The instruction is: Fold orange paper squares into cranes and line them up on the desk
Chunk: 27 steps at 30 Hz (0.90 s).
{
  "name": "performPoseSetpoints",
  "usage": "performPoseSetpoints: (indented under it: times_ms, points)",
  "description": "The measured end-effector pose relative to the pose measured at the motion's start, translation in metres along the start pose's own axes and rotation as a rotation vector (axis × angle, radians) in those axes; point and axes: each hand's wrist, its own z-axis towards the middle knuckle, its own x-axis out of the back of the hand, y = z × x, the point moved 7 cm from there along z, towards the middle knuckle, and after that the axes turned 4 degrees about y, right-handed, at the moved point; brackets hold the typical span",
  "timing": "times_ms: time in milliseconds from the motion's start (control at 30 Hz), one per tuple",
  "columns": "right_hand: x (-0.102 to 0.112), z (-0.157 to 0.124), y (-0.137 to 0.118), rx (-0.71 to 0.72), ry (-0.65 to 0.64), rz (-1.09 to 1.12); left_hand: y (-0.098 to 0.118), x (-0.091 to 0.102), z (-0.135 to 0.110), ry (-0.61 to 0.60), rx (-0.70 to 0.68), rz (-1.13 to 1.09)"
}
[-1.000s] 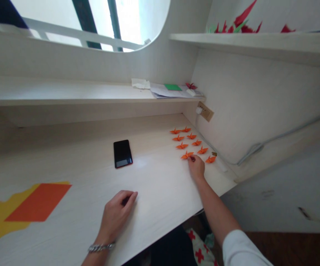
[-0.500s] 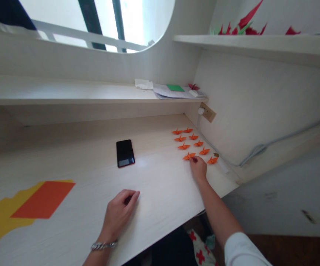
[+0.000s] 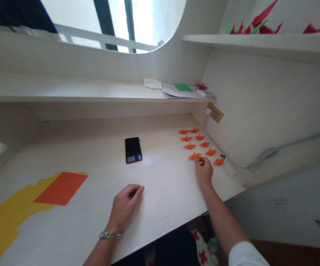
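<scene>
Several small orange paper cranes (image 3: pixel 199 137) stand in two rows near the right end of the pale desk (image 3: pixel 162 184). My right hand (image 3: pixel 204 171) reaches to the nearest crane of the left row (image 3: pixel 194 156), its fingertips pinched at the crane's tail. My left hand (image 3: pixel 125 206) rests on the desk with the fingers loosely curled and nothing in it; a metal bracelet is on that wrist. An orange paper sheet (image 3: pixel 61 188) lies on yellow sheets (image 3: pixel 7 218) at the left.
A black phone (image 3: pixel 133 149) lies face up mid-desk. A wall socket (image 3: pixel 216 113) with a white cable runs along the right wall. Papers and a green sheet (image 3: pixel 183 87) sit on the back ledge. Red and green paper shapes (image 3: pixel 259 26) stand on the upper shelf.
The view has swung left, so everything sits further right in frame. My right hand stays at the same crane; my left hand has not shifted on the desk.
</scene>
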Motion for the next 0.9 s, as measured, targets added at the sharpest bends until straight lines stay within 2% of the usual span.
performPoseSetpoints:
  times_ms: [67, 100, 200, 267, 367, 433, 500, 633, 900]
  points:
    - [-0.008, -0.021, -0.019, 0.052, -0.090, 0.053, -0.003, 0.006, -0.002, 0.013, 0.046, -0.022]
    - [-0.016, -0.035, -0.031, 0.093, -0.184, 0.098, -0.006, 0.011, -0.003, 0.029, 0.070, -0.023]
    - [-0.036, -0.074, -0.059, 0.182, -0.389, 0.171, -0.026, 0.043, -0.007, 0.177, 0.115, 0.035]
    - [-0.041, -0.089, -0.067, 0.206, -0.420, 0.155, -0.047, 0.075, -0.010, 0.298, 0.153, 0.152]
    - [-0.044, -0.096, -0.067, 0.209, -0.422, 0.106, -0.080, 0.129, -0.017, 0.487, 0.220, 0.428]
    - [-0.045, -0.095, -0.063, 0.201, -0.421, 0.088, -0.095, 0.155, -0.019, 0.524, 0.233, 0.633]
    - [-0.045, -0.095, -0.061, 0.202, -0.432, 0.073, -0.110, 0.170, -0.019, 0.513, 0.319, 0.772]
    - [-0.043, -0.095, -0.060, 0.212, -0.422, 0.054, -0.129, 0.175, -0.021, 0.457, 0.474, 0.822]
    - [-0.043, -0.096, -0.059, 0.209, -0.427, 0.057, -0.130, 0.173, -0.027, 0.522, 0.505, 0.782]
